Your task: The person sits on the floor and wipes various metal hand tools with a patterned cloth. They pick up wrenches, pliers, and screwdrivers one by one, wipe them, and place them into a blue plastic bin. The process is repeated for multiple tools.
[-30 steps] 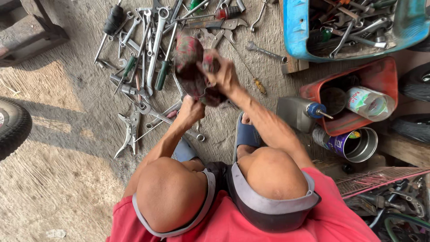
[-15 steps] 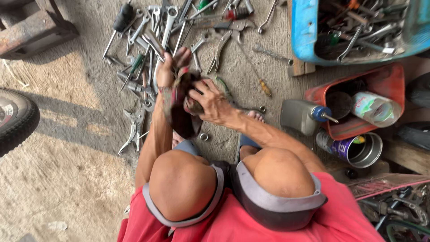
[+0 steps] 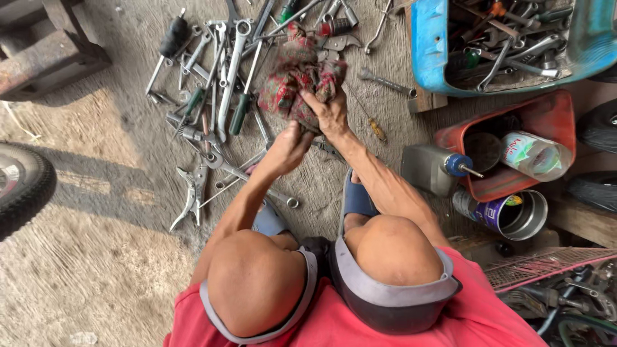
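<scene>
I squat over a concrete floor with my knees in front of me. A dirty red patterned rag point(image 3: 297, 74) is bunched between both hands above the tools. My right hand point(image 3: 330, 110) grips the rag from the right side, fingers closed into the cloth. My left hand point(image 3: 289, 146) holds the rag's lower edge from below. Spread under and behind the rag lie several spanners point(image 3: 232, 61), screwdrivers point(image 3: 241, 109) and pliers point(image 3: 191, 193).
A blue tray point(image 3: 429, 58) full of tools sits at the upper right. A red bin point(image 3: 553, 128) holds a can; a grey oil bottle point(image 3: 432, 168) and an open tin point(image 3: 514, 215) stand beside it. A tyre point(image 3: 22, 186) is at the left edge.
The rag and both hands have shifted from the middle toward the upper right over the tools. My left hand has dropped from the top of the rag to its lower edge.
</scene>
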